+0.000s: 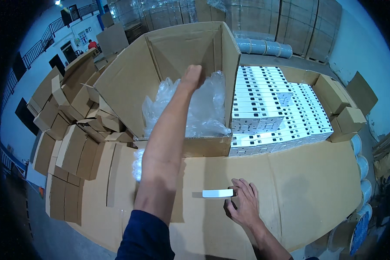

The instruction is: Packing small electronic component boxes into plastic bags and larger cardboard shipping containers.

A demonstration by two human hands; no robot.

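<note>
My left arm reaches over a large open cardboard carton (pixel 121 86). My left hand (pixel 193 78) is closed above the clear plastic bags (pixel 208 106) heaped inside it; what its fingers grip, if anything, is hidden. Lower right, my right hand (pixel 245 200) pinches the right end of a slim white box (pixel 216 193) between thumb and fingers. That box sits just over the cardboard-covered table (pixel 307 190). Part of another bubbly plastic bag (pixel 137 164) shows beside my left forearm.
Right of the carton, many white boxes with dark squares (pixel 258 99) stand in stacked rows. Opened brown cartons (pixel 76 147) pile up at the left. Large reels (pixel 363 167) line the right table edge. Wrapped pallets (pixel 260 19) and a blue roll (pixel 264 47) lie behind.
</note>
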